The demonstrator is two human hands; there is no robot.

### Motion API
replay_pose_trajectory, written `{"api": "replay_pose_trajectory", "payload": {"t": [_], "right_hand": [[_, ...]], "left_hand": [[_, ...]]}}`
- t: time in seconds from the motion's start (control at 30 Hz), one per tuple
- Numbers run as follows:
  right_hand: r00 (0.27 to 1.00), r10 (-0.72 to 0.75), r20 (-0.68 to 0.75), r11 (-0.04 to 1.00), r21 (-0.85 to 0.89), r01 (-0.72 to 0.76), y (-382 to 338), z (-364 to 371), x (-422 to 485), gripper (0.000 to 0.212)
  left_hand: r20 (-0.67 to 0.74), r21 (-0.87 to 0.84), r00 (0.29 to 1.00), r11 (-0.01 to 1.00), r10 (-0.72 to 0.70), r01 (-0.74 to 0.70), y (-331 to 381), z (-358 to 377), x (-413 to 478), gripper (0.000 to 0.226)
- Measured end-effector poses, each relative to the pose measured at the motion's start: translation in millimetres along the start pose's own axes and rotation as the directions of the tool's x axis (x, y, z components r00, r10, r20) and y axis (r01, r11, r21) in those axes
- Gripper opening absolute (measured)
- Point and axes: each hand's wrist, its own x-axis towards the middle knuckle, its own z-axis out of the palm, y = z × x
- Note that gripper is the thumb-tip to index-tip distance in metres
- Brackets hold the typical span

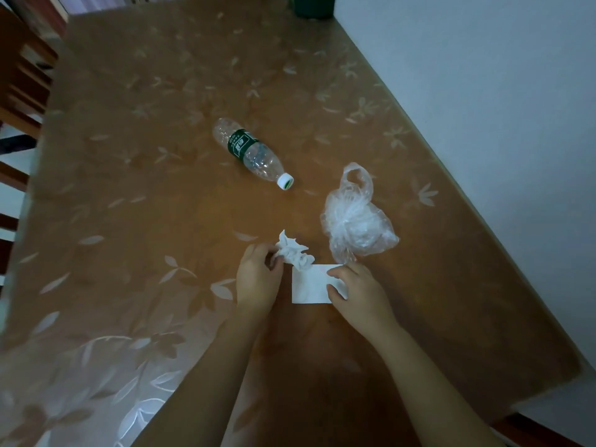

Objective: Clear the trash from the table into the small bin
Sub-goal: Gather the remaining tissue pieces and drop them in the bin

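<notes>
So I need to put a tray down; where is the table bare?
Bare: the wide stretch left of the bottle, and the far end before the green bin. Crowded: near the right edge, around the plastic bag, crumpled tissue, flat paper and both hands.

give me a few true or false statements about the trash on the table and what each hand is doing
1. The clear plastic bottle with a green label lies on its side. True.
2. The bottle has no cap. False: a white cap is on it.
3. The left hand has its grip on the crumpled white tissue. True.
4. The right hand holds the crumpled clear plastic bag. False: it touches the flat white paper sheet; the bag lies free beside it.
5. The dark green container stands next to the hands. False: it is at the table's far edge.
</notes>
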Motion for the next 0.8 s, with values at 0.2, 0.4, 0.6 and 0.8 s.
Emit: {"api": "replay_pose_trajectory", "payload": {"t": [0.2, 0.4, 0.6, 0.8], "right_hand": [[0.992, -0.042, 0.122, 0.993, -0.108, 0.056, -15, 14, 4, 0.033], [0.988, -0.008, 0.157, 0.991, -0.128, 0.029, -24, 34, -2, 0.029], [0.980, -0.081, 0.183, 0.988, -0.114, 0.103, -34, 45, -14, 0.010], [0.970, -0.058, 0.235, 0.989, -0.120, 0.089, -46, 48, -15, 0.009]], "left_hand": [[-0.102, -0.019, 0.988, 0.993, -0.116, 0.114, -4, -57, -51, 0.010], [-0.182, -0.066, 0.946, 0.963, -0.269, 0.261, -15, -90, -116, 0.011], [-0.238, -0.101, 0.902, 0.933, -0.361, 0.346, -27, -105, -161, 0.016], [-0.278, -0.144, 0.856, 0.900, -0.435, 0.411, -33, -118, -188, 0.015]]}}
